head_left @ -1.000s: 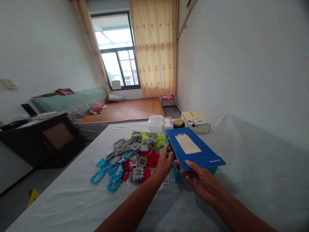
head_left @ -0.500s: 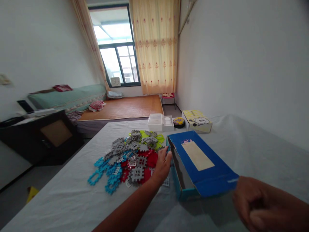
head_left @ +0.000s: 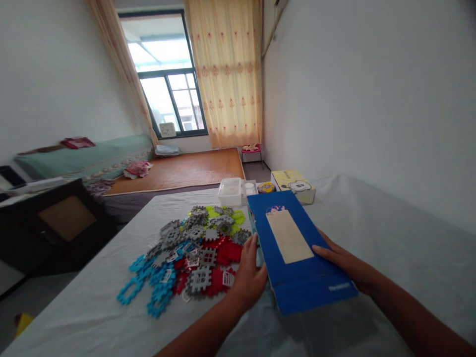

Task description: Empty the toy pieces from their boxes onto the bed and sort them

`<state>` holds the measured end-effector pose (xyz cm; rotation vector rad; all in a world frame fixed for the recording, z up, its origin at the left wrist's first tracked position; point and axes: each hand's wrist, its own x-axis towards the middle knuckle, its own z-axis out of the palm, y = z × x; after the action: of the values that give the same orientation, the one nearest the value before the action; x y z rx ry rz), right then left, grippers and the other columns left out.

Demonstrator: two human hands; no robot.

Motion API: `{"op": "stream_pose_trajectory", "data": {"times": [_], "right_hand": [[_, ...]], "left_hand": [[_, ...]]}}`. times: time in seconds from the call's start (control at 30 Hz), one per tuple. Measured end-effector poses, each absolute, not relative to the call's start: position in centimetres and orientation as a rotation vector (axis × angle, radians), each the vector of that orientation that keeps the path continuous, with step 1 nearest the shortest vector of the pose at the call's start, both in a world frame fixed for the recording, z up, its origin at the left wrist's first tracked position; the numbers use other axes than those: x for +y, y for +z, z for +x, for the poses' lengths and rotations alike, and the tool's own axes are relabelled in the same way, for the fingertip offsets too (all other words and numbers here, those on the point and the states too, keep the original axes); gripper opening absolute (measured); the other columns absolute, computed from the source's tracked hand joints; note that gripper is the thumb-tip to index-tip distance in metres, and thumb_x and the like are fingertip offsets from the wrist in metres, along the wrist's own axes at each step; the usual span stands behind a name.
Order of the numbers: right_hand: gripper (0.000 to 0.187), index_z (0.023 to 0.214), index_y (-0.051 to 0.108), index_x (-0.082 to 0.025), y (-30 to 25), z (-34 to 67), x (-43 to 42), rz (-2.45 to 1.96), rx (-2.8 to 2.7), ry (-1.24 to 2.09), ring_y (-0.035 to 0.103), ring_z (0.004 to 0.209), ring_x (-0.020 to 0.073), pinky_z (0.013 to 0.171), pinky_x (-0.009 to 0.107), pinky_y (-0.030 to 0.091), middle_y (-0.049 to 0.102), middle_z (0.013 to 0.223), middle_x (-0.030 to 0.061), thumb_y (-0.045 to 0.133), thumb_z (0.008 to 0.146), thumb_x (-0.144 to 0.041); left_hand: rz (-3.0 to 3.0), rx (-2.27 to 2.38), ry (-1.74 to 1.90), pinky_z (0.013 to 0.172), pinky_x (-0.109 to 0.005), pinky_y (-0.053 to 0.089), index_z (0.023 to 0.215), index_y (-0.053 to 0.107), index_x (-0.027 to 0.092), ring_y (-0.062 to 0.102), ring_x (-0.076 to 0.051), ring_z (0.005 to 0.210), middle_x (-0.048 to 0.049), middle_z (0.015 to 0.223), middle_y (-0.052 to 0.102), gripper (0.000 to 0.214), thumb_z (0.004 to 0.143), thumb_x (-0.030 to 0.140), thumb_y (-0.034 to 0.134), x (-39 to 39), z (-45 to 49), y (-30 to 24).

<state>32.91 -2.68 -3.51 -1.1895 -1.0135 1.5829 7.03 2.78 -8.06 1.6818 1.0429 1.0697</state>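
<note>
A blue cardboard box point(head_left: 323, 277) with a cream panel on its lid lies at a slant before me, its lid down over the top. My right hand point(head_left: 340, 260) grips its right edge, thumb on top of the lid and fingers partly hidden beyond the edge. Against the left side of the box, my left hand point(head_left: 253, 277) holds with its fingers along the wall. Just left of that hand spreads a heap of interlocking plastic building pieces point(head_left: 201, 277) in grey, blue, red and lime green, with small white lattice pieces among them.
Behind the box stand a clear plastic container point(head_left: 229, 191), a small white box point(head_left: 250, 188), a round yellow-and-black tin point(head_left: 267, 187) and a yellow cartoon box point(head_left: 293, 183). A white cloth point(head_left: 92, 302) covers the table. Beyond are a bed point(head_left: 186, 167) and a dark cabinet point(head_left: 55, 223).
The box lid has come down over the opening, which showed before. My right hand has moved from the lid's near corner to the box's right side. The view has shifted slightly right.
</note>
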Motion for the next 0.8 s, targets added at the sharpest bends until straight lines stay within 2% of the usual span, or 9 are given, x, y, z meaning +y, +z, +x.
{"op": "stream_pose_trajectory", "data": {"times": [0.07,0.17,0.3,0.4,0.47,0.57,0.63,0.73,0.8], "right_hand": [[0.094,0.153,-0.002,-0.038,-2.8,33.3,-3.0,-1.142,-0.956,1.622,0.058,0.119,0.0289,0.096,0.046,0.051,0.042,0.149,0.0039,0.063,0.085,-0.042],[0.093,0.153,-0.002,-0.038,-2.6,33.3,-2.9,-1.111,-0.905,1.635,0.059,0.117,0.0293,0.096,0.048,0.051,0.047,0.146,0.0045,0.061,0.085,-0.041],[0.082,0.151,0.022,-0.035,-2.4,34.2,-1.3,-1.159,-0.896,1.424,0.062,0.112,0.0314,0.091,0.047,0.053,0.055,0.139,0.0050,0.063,0.081,-0.040],[0.066,0.142,0.043,-0.029,-0.6,38.6,1.9,-1.236,-0.800,1.171,0.069,0.095,0.0328,0.076,0.042,0.057,0.064,0.126,0.0120,0.062,0.080,-0.039],[0.054,0.135,0.051,-0.022,1.1,43.2,4.7,-1.265,-0.724,0.970,0.070,0.081,0.0302,0.067,0.041,0.054,0.067,0.117,0.0167,0.059,0.082,-0.032],[0.036,0.121,0.060,-0.015,2.9,50.1,8.6,-1.318,-0.611,0.804,0.068,0.072,0.0223,0.062,0.036,0.049,0.068,0.107,0.0181,0.054,0.086,-0.022],[0.026,0.109,0.065,-0.012,3.0,53.2,10.7,-1.372,-0.513,0.809,0.066,0.069,0.0194,0.062,0.036,0.047,0.068,0.100,0.0175,0.054,0.087,-0.019],[0.019,0.091,0.067,-0.008,1.8,55.2,13.1,-1.514,-0.445,0.866,0.064,0.064,0.0202,0.060,0.040,0.047,0.068,0.088,0.0176,0.054,0.088,-0.022],[0.020,0.081,0.066,-0.006,0.5,55.5,14.5,-1.607,-0.634,0.620,0.063,0.057,0.0210,0.055,0.042,0.046,0.067,0.075,0.0164,0.056,0.087,-0.022]], "left_hand": [[1.624,1.026,1.080,0.110,-0.046,0.036,0.141,0.045,0.023,0.034,-0.029,0.138,-0.0115,0.149,0.038,0.058,0.087,0.045,0.050,3.2,7.4,-7.6],[1.563,1.003,1.075,0.103,-0.043,0.044,0.139,0.049,0.026,0.040,-0.028,0.134,-0.0085,0.149,0.040,0.052,0.092,0.048,0.041,3.8,8.2,-6.8],[1.605,0.971,1.063,0.106,-0.042,0.042,0.138,0.050,0.026,0.036,-0.027,0.137,-0.0083,0.149,0.040,0.055,0.091,0.053,0.044,4.4,8.9,-5.4],[1.684,0.894,1.051,0.109,-0.045,0.038,0.131,0.057,0.028,0.037,-0.027,0.136,-0.0079,0.147,0.043,0.049,0.091,0.053,0.044,5.1,7.9,-3.4],[1.746,0.901,1.088,0.111,-0.045,0.036,0.125,0.063,0.028,0.038,-0.027,0.135,-0.0074,0.145,0.046,0.045,0.090,0.051,0.048,5.9,6.4,-2.2],[1.777,1.005,1.159,0.111,-0.046,0.035,0.117,0.068,0.026,0.043,-0.028,0.132,-0.0080,0.138,0.053,0.041,0.086,0.050,0.055,7.4,3.0,-1.4],[1.742,1.096,1.151,0.105,-0.045,0.042,0.112,0.071,0.025,0.048,-0.030,0.127,-0.0090,0.133,0.057,0.041,0.082,0.051,0.059,8.3,0.4,-1.6],[1.630,1.238,1.161,0.085,-0.041,0.055,0.107,0.073,0.026,0.056,-0.032,0.117,-0.0097,0.126,0.063,0.045,0.074,0.056,0.066,9.6,-3.2,-2.1],[1.562,1.317,1.177,0.079,-0.038,0.057,0.104,0.074,0.026,0.060,-0.032,0.110,-0.0096,0.119,0.067,0.048,0.068,0.056,0.071,10.6,-5.1,-2.1]]}}
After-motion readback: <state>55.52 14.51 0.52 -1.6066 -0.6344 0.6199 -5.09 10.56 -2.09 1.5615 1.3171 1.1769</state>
